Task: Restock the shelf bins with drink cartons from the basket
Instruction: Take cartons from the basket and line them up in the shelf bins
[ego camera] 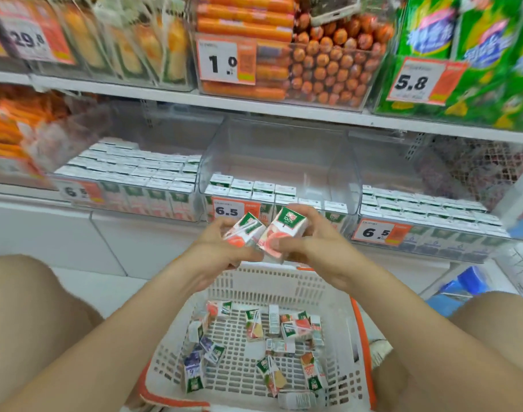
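free: middle bin rear open | blocked: left bin full | overhead: shelf

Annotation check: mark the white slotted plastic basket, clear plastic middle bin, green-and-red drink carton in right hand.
white slotted plastic basket (pixel 269 282): head view, far wall.
clear plastic middle bin (pixel 284 144): head view, bare back wall.
green-and-red drink carton (pixel 282 228) in right hand (pixel 319 242): head view, front face.

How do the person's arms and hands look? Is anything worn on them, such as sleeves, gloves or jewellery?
No sleeves show: the left arm and right arm are bare. The left hand and right hand wear no gloves; no watch, bracelet or ring shows.
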`<state>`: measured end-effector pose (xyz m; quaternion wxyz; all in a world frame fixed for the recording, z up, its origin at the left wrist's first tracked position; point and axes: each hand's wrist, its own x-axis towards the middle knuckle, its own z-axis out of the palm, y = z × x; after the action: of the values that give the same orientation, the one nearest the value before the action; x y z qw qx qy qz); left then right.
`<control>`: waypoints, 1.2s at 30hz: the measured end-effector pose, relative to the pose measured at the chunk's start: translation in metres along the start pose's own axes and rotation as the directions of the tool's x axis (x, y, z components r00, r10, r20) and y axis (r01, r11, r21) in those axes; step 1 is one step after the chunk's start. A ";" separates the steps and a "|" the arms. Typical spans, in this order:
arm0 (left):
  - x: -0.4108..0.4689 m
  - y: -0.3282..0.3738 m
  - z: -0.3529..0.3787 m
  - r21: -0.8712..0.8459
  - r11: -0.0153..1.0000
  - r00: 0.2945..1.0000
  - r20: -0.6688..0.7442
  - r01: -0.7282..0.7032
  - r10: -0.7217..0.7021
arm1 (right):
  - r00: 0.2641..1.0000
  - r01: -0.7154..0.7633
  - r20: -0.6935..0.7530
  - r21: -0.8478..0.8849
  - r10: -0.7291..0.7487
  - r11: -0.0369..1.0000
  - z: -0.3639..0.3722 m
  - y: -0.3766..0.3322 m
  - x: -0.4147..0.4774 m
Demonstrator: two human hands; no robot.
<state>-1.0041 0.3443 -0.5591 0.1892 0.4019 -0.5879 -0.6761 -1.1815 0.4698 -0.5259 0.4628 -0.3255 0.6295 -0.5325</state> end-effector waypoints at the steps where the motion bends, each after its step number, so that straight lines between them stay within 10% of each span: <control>1: -0.001 0.010 -0.002 0.054 0.998 0.998 -0.045 -0.038 0.040 | 0.999 0.032 0.014 -0.004 -0.032 0.999 0.001 -0.009 0.001; 10: 0.002 0.072 -0.031 0.361 0.871 0.942 0.079 -0.332 0.326 | 0.939 0.201 -0.248 -0.168 -0.238 0.965 -0.003 -0.063 0.013; 17: 0.024 0.054 -0.026 0.243 0.937 0.968 0.067 -0.252 0.243 | 1.000 -0.001 0.020 0.340 -0.006 0.940 0.001 -0.060 0.029; 24: 0.009 0.080 -0.035 0.234 0.928 0.952 -0.028 -0.289 0.303 | 0.930 0.305 -0.149 -0.201 -0.336 0.931 0.015 -0.054 0.028; 36: 0.032 0.113 -0.165 0.634 0.749 0.824 -0.310 -0.193 0.474 | 0.900 0.404 -0.081 -0.214 -0.429 0.889 0.122 -0.082 0.076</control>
<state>-0.9221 0.1878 -0.4598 0.3107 0.4703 -0.7672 -0.3060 -1.1027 0.3381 -0.4643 0.2635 -0.4618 0.6210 -0.5759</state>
